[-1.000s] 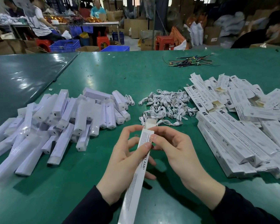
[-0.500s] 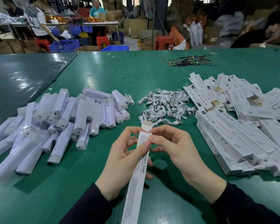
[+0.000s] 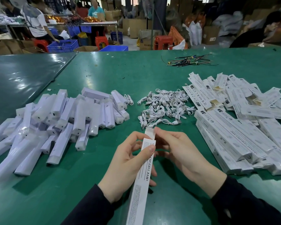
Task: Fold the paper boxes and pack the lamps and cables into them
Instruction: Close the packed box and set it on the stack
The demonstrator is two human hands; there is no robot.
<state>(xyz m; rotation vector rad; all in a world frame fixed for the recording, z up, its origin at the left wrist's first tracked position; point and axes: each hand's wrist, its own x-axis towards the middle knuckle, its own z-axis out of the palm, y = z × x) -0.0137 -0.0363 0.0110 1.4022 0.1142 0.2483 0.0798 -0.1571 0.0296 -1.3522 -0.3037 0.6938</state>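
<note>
a wide green table [image 3: 152, 75] fills the view, with a darker green table [image 3: 23, 78] butted against its left side. on the right of the green table lies a broad heap of flat paper boxes [image 3: 243, 127], white with printed text, overlapping one another at many angles. on the left lies a heap of lamps [image 3: 60, 120], long white bars in clear wrap, piled loosely. between the two heaps sits a smaller pile of white cables [image 3: 164, 108], each coiled in a small bundle. far back on the table rests a thin tangle of dark wires [image 3: 188, 61].

near the front edge, in the middle, the person holds one paper box [image 3: 143, 172], long and narrow, running from the bottom of the view up toward the cables. the left hand [image 3: 126, 168] grips it, thumb pressed on its printed face and fingers curled behind. the right hand [image 3: 180, 153] pinches the open end flap [image 3: 150, 133] at the top of the box, its fingers curled beside it. both sleeves are dark.
</note>
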